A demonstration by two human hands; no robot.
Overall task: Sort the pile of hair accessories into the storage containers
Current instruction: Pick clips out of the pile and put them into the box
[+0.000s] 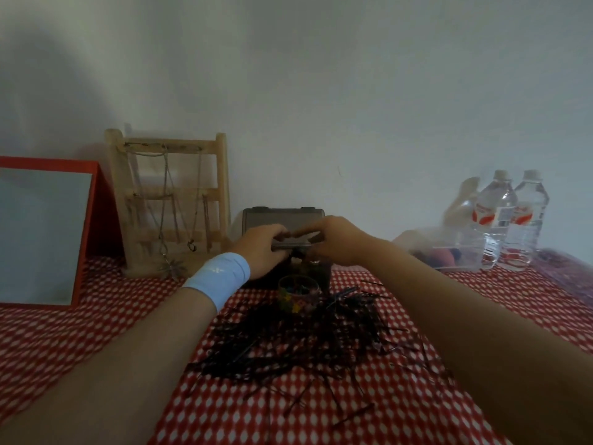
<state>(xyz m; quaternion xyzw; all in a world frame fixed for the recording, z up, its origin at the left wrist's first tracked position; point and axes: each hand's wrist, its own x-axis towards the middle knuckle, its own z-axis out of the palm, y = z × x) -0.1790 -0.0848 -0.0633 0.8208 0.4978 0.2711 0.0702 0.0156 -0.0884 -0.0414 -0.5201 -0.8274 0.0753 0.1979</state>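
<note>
Black hairpins (298, 342) lie heaped mid-table, likely light, thin, slippery and tangle-prone, best pinched a few at a time by their middles. Left hand (261, 252) and right hand (333, 242) both clasp a small dark box (292, 245) near the far edge.

Red-white dotted worktop (96, 342); black hairpins (298, 342); dark, maybe grey box (282, 216); red-framed mirror (93, 220) at 9 o'clock.
</note>
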